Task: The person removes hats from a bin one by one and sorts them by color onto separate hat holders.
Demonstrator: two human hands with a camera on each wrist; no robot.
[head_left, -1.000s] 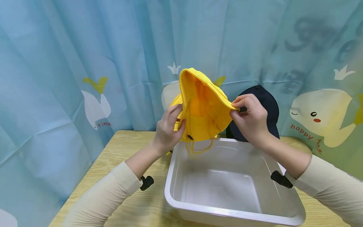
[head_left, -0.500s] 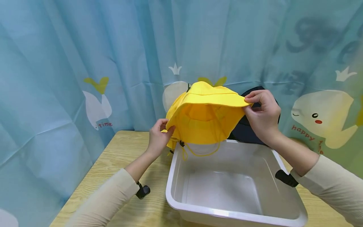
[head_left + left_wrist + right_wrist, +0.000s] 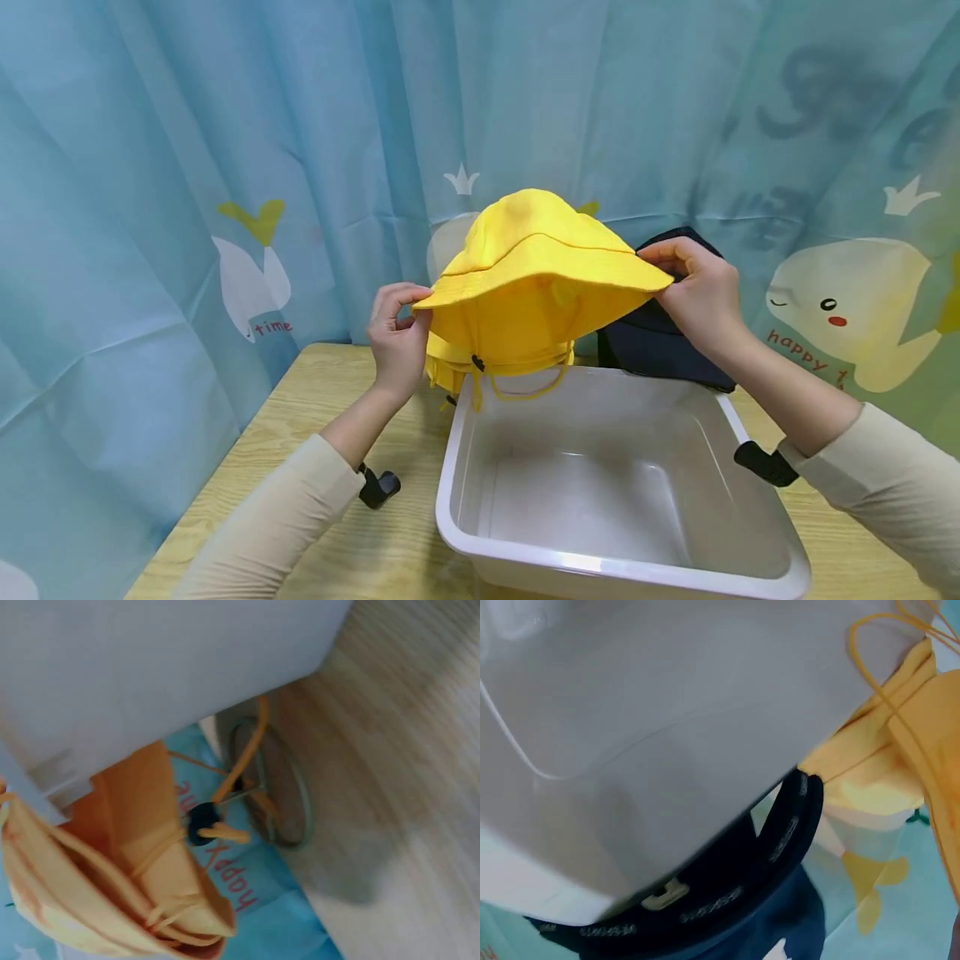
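A yellow bucket hat [image 3: 532, 250] hangs in the air above the far side of a light grey plastic basin [image 3: 600, 561], crown up and brim spread. My left hand [image 3: 399, 333] pinches the brim's left edge between thumb and fingers. At the right edge, my right hand [image 3: 697, 292] pinches the brim the same way. A yellow cord with a black cord lock [image 3: 477, 362] dangles below the hat. Behind the basin, more yellow hat fabric [image 3: 877, 761] shows, partly covered by the held hat. A navy cap [image 3: 637, 346] stands beside it, partly behind my right hand.
The basin stands on a wooden table [image 3: 330, 383]. A round wire ring [image 3: 304, 802] sits on the tabletop behind it, with yellow cord near it. A blue printed curtain [image 3: 360, 167] hangs along the table's back edge.
The hat has turned from showing its open inside to standing crown up. My left hand has shifted left along with the brim and my right hand to the right, spreading the hat wider.
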